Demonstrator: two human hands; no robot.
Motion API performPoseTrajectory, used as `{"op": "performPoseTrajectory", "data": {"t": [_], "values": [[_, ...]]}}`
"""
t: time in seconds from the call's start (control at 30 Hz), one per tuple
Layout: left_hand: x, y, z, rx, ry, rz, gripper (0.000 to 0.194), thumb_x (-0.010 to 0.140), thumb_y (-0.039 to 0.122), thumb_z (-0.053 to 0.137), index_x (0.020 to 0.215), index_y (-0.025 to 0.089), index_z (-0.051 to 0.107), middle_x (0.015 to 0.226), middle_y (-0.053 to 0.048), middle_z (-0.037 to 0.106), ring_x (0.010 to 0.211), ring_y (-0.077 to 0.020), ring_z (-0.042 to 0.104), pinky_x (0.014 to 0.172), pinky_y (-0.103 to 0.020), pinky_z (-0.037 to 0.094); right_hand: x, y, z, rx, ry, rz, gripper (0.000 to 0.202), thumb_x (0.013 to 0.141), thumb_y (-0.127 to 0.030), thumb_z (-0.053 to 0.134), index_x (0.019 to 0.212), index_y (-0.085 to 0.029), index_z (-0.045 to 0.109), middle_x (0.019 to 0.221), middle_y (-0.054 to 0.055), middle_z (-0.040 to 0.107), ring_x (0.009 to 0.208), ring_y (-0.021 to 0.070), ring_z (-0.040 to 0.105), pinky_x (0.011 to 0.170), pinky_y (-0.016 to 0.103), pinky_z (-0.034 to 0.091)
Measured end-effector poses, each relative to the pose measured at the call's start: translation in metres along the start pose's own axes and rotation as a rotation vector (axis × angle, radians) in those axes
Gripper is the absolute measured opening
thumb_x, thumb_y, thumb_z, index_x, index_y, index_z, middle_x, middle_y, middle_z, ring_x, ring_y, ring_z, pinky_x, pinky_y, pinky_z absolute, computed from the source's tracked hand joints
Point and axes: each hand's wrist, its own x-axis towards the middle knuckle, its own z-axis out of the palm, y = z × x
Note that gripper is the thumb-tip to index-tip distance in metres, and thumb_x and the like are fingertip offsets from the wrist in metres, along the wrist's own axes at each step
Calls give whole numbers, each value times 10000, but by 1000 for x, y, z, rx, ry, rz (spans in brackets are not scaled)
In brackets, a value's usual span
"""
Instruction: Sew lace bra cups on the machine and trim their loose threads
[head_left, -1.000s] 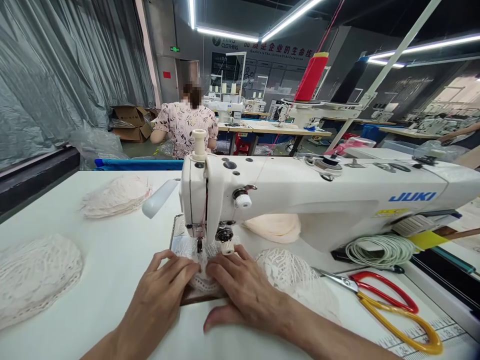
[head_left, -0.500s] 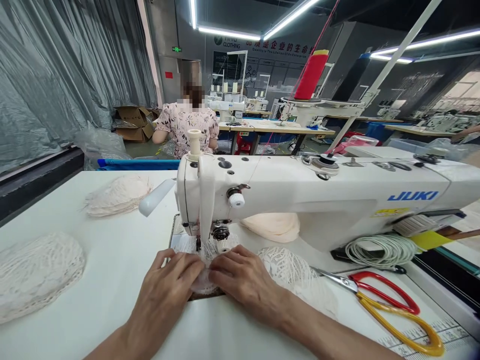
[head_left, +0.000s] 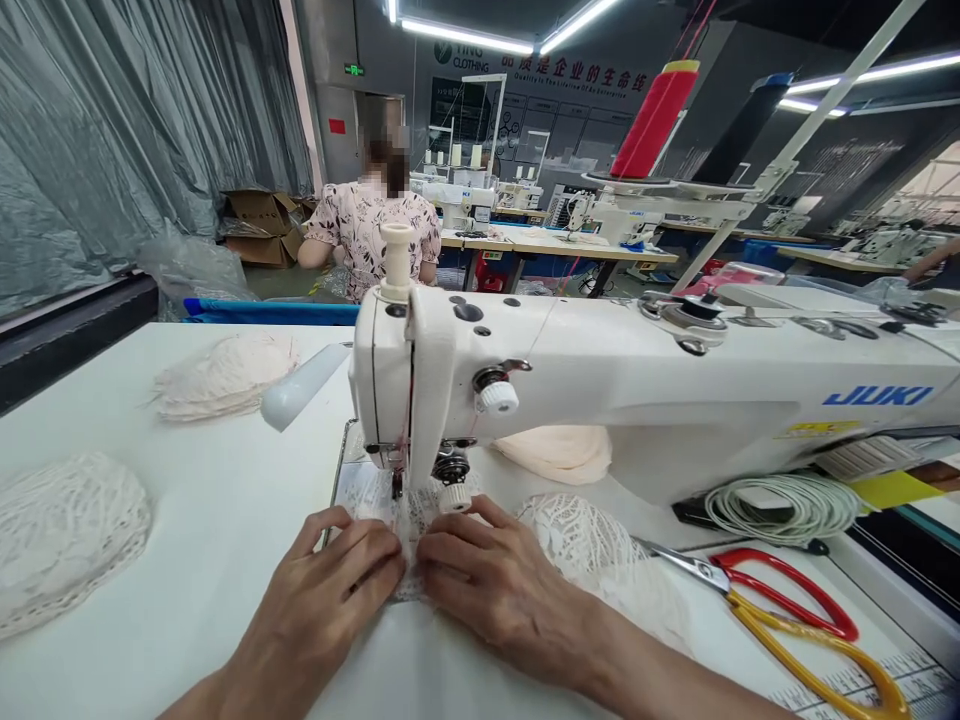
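Observation:
A white lace piece (head_left: 411,545) lies under the needle area of a white sewing machine (head_left: 585,360). My left hand (head_left: 341,570) rests at its left edge, fingers bent together and pressed down on the lace. From the right, my right hand (head_left: 491,570) presses on the same piece with curled fingers, the thumb side close to my left fingertips. Much of the lace is hidden beneath both hands and the machine head. Just right of my right hand sits a stack of white lace pieces (head_left: 581,535). Behind it, under the machine arm, are peach fabric pieces (head_left: 559,452).
Scissors (head_left: 795,590) with red and yellow handles lie at right, near a coiled pale cord (head_left: 784,507). More lace stacks (head_left: 71,540) and pale cut pieces (head_left: 225,375) lie on the left. A person (head_left: 379,230) sits ahead, beyond the table.
The view has shifted slightly, with the machine appearing larger. My hands stay on the lace close to the needle, with my left fingers somewhat more drawn together.

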Motion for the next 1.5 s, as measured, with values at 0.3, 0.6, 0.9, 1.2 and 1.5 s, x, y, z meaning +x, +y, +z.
{"op": "performPoseTrajectory", "data": {"t": [0.3, 0.6, 0.9, 1.2, 1.5], "values": [[-4, 0, 0, -2, 62, 92, 267, 929, 82, 405, 954, 226, 628, 907, -9, 681, 916, -161, 620, 870, -356, 429, -1, 3, -5, 49, -89, -58, 165, 846, -99, 472, 710, -169, 534, 816, 10, 633, 762, 140, 510, 696, 336, 293], [-3, 2, 2, 34, 92, 164, 272, 955, 70, 367, 997, 108, 634, 921, -68, 674, 918, -167, 597, 869, -379, 358, 1, 4, -7, 107, -77, -116, 210, 907, -182, 480, 701, -168, 521, 769, -28, 630, 716, 131, 485, 752, 344, 259], [-3, 4, 1, 78, 109, 169, 299, 960, 83, 350, 1000, 129, 643, 921, -61, 668, 892, -168, 593, 863, -375, 350, 0, 4, -6, 130, -89, -83, 321, 934, -390, 463, 724, -161, 542, 804, -6, 638, 741, 139, 488, 730, 338, 275], [9, 0, -2, 92, 114, 106, 364, 996, 178, 271, 988, 173, 635, 886, -32, 660, 806, -141, 595, 861, -360, 338, -2, 10, 15, 79, 61, 115, 636, 816, -706, 340, 977, -138, 575, 951, 76, 650, 826, 185, 546, 829, 354, 331], [14, -25, 3, 108, 79, 63, 344, 912, 77, 348, 1125, 214, 581, 1016, -63, 632, 857, -166, 621, 950, -415, 289, 3, 17, 23, -6, 71, 206, 676, 825, -703, 302, 1201, -181, 509, 1058, 76, 640, 962, 220, 548, 927, 411, 310]]}}
